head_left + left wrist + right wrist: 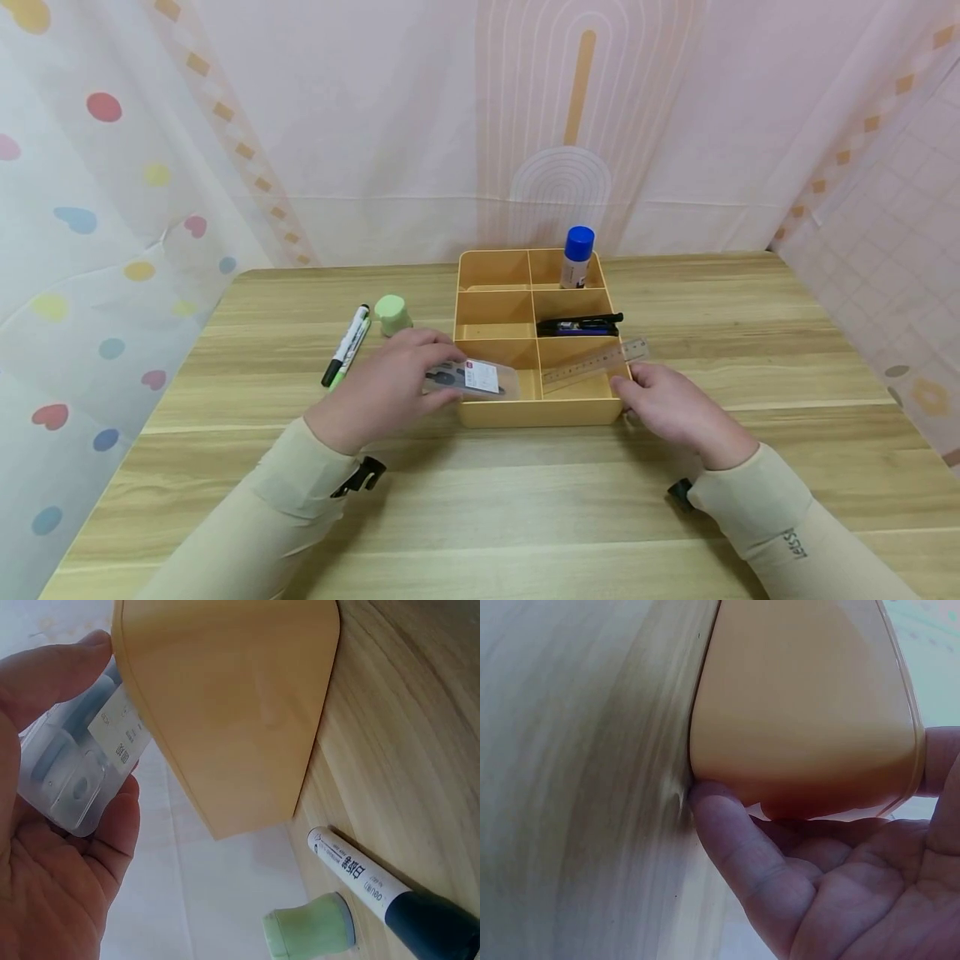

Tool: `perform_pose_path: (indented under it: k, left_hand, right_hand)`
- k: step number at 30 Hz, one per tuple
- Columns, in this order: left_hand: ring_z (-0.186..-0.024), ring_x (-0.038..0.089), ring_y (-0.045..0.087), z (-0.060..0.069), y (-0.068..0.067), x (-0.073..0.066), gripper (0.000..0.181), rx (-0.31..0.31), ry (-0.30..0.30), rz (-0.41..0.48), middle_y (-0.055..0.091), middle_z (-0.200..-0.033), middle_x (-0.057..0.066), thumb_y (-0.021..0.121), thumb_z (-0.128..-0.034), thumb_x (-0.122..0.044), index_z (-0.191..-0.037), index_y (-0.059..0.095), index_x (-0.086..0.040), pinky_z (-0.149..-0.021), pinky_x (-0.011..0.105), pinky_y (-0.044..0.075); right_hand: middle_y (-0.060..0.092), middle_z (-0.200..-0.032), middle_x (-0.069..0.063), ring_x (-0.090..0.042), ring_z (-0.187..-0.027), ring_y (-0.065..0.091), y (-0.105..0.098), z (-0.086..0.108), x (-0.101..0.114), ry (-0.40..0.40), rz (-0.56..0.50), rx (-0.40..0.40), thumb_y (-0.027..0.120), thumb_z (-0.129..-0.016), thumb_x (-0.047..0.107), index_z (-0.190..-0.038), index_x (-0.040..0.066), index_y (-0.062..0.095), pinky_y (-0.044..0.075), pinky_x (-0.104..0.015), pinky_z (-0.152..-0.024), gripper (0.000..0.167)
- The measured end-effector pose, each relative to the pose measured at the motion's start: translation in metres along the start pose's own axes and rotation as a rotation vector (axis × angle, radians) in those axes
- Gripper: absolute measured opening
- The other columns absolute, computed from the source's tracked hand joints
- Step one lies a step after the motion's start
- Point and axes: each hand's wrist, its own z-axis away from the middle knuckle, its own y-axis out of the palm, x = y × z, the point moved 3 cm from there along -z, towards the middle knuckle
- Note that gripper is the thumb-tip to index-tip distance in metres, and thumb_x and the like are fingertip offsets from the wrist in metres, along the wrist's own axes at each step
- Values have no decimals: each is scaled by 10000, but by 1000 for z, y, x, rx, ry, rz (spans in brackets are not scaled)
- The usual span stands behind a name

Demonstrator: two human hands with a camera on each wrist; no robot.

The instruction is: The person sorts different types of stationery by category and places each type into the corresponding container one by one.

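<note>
My left hand [401, 371] holds a clear plastic case [482, 377] between thumb and fingers, over the front left compartment of a yellow organizer box [536, 414]. The case has a white label and a dark tool inside, its kind unclear. In the left wrist view, the case [79, 761] lies beside the box's rim. My right hand [675, 408] grips the box's front right corner, thumb at the rim and a finger low against the outer wall [802, 697]. A clear ruler [596, 365] leans in the front right compartment, its end sticking out above the side near this hand.
A glue stick with a blue cap [579, 250] stands in the back right compartment. Dark pens [577, 326] lie in the middle right one. Left of the box are a light green container [393, 315], a white marker [347, 343] and a green pen [352, 354]. A patterned cloth hangs behind the table.
</note>
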Motion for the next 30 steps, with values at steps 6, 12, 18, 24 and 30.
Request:
perform_pose_path:
  k: [6, 12, 18, 24, 30]
  left_hand:
    - [-1144, 211, 612, -3, 3, -3, 359, 10, -8, 39, 664, -1268, 28, 813, -927, -294, -1249, 759, -143, -977, 402, 563]
    - [-1157, 212, 587, -5, 5, -6, 337, 19, 13, 61, 652, -1258, 46, 784, -925, -223, -1238, 760, -102, -984, 376, 556]
    - [-1136, 204, 577, -8, 7, -7, 331, 27, 20, 63, 654, -1239, 35, 772, -924, -206, -1233, 760, -90, -984, 367, 547]
    - [-1079, 202, 574, -10, 8, -9, 309, 25, 42, 61, 659, -1180, 19, 754, -920, -187, -1206, 764, -69, -979, 388, 517]
    - [-1070, 209, 589, -13, 10, -11, 306, 25, 56, 32, 677, -1165, 16, 737, -915, -175, -1202, 768, -70, -993, 406, 499]
  right_hand:
    - [698, -1087, -104, -225, -913, 587, 0, 0, 0, 3, 8, 9, 410, -1114, 374, -1288, 42, 670, 441, -337, -747, 456]
    - [693, -1088, -103, -225, -917, 583, 1, 0, 0, 7, 6, 12, 410, -1114, 370, -1277, 43, 669, 440, -337, -750, 447]
    - [685, -1049, -100, -218, -868, 563, 0, 0, 1, 5, 0, 10, 410, -1112, 368, -1252, 40, 669, 424, -336, -711, 440]
    - [677, -991, -93, -212, -779, 522, 0, 1, 2, 4, -13, 1, 415, -1110, 364, -1191, 43, 673, 401, -343, -650, 420]
    - [673, -998, -92, -214, -795, 525, 1, 0, 1, 11, -14, 8, 414, -1110, 367, -1217, 44, 669, 402, -342, -660, 425]
